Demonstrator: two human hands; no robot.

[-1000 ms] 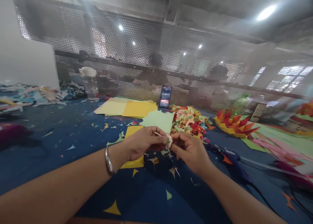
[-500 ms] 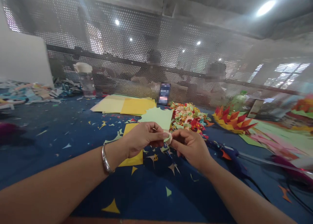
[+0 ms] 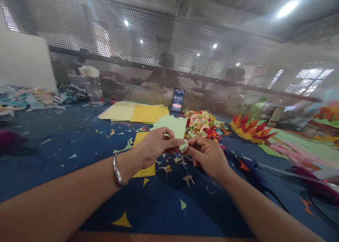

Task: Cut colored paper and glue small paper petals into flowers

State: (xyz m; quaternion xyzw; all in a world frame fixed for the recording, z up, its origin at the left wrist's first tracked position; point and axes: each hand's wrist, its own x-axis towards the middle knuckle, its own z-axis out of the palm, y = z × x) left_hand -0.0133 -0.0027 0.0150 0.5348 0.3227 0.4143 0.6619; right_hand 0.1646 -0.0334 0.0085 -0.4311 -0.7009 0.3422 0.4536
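Observation:
My left hand (image 3: pixel 156 147) and my right hand (image 3: pixel 208 155) meet above the blue table (image 3: pixel 66 153), both pinching one small pale green folded paper piece (image 3: pixel 183 145) between fingertips. A silver bangle (image 3: pixel 117 170) sits on my left wrist. Under the hands lie a yellow sheet (image 3: pixel 144 170) and a light green cut sheet (image 3: pixel 172 125). Just beyond my right hand is a heap of small folded colourful paper pieces (image 3: pixel 203 123).
Paper scraps litter the table. Yellow sheets (image 3: pixel 135 113) lie at the back, a red-orange paper flower (image 3: pixel 251 131) and green and pink sheets (image 3: pixel 299 146) on the right. A glue gun (image 3: pixel 251 168) with cord lies right of my hand. A cup (image 3: pixel 91 85) stands back left. Two people sit behind the perforated screen (image 3: pixel 169 58).
The hands stayed together on the small piece, shifting slightly up; the fingers have worked it into a tighter fold. The camera tilted a little.

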